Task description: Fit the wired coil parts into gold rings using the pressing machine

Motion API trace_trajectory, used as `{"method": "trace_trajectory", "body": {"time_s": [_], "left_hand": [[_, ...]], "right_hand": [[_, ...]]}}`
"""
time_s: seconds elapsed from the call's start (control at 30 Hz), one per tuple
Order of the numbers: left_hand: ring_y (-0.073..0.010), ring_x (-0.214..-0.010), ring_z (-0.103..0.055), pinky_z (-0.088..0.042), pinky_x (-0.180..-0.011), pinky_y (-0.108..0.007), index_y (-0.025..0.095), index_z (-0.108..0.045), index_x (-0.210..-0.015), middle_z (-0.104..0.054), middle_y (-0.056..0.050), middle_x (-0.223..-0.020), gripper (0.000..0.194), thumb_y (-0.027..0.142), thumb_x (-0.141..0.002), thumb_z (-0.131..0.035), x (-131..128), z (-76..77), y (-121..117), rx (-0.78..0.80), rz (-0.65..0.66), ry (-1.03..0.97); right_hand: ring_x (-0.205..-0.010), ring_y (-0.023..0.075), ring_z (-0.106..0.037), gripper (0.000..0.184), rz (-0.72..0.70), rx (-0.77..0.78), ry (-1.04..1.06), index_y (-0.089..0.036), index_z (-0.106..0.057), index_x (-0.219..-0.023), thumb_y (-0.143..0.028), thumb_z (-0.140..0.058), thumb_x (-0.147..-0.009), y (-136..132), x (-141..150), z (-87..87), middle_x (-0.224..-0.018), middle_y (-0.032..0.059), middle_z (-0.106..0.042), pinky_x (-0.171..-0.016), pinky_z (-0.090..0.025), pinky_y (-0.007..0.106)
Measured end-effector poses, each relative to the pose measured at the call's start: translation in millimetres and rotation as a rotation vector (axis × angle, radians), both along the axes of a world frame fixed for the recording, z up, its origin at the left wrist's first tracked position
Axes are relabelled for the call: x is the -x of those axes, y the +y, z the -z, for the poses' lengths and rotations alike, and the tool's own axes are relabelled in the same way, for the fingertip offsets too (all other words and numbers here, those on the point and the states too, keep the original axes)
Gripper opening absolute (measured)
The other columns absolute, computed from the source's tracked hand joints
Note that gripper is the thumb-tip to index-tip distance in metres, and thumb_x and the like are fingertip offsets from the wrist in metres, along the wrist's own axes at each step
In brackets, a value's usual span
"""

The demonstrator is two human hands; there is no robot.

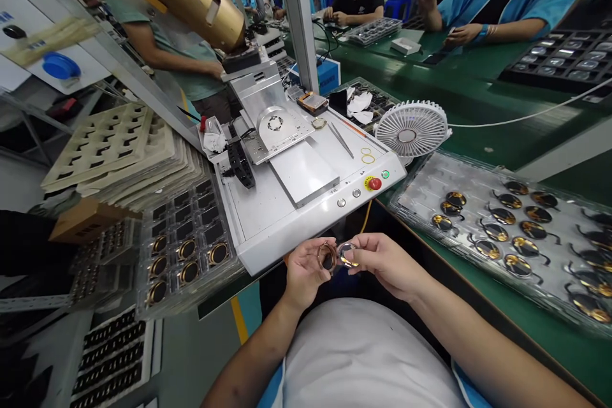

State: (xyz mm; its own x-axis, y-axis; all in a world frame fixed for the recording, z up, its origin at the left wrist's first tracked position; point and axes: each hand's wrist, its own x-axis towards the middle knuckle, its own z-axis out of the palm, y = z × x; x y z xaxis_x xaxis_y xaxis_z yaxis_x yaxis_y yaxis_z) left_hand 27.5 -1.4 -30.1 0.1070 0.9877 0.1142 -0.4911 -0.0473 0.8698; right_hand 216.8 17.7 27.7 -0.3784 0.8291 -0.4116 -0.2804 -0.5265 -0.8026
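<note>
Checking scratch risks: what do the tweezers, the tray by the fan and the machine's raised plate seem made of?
The tweezers look like steel, with a grey metal shine. The tray looks like clear plastic, being see-through. The plate seems matte aluminium, though other metal fits.

Round parts [327, 258] partly hidden by left hand [302, 274] and right hand [385, 261], blister tray [478, 170] cut off by right edge

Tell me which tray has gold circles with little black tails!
The clear tray on the green table to the right, below the white fan. The tray on the left has gold circles too, but theirs have no tails.
</note>
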Motion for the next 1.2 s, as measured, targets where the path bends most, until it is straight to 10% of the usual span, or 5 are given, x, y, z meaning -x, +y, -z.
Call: {"method": "trace_trajectory", "body": {"time_s": [0.4,1.2], "left_hand": [[-0.0266,-0.108,-0.079,-0.066,-0.094,-0.035,0.029,-0.077,-0.121,-0.080,-0.009,-0.122,0.066,0.020,-0.060,-0.100,2,5.7,-1,-0.176,0.058,0.037],[-0.0266,-0.093,-0.082,-0.070,-0.084,-0.036,0.030,-0.080,-0.115,-0.082,-0.008,-0.113,0.063,0.033,-0.056,-0.101,4,11.2,-7,-0.196,-0.114,0.196]], "right_hand": [[-0.056,0.0090,-0.048,0.038,0.129,-0.134,-0.046,-0.022,-0.049,-0.076,-0.022,-0.084,-0.060,-16,29,-4.6,-0.063,-0.0070,-0.059,-0.052,-0.034,0.022],[-0.054,0.0134,-0.062,0.049,0.086,-0.045,0.006,-0.024,-0.046,-0.081,-0.033,-0.091,-0.064,-17,34,0.5,-0.064,-0.0038,-0.069,-0.051,-0.046,0.023]]}}
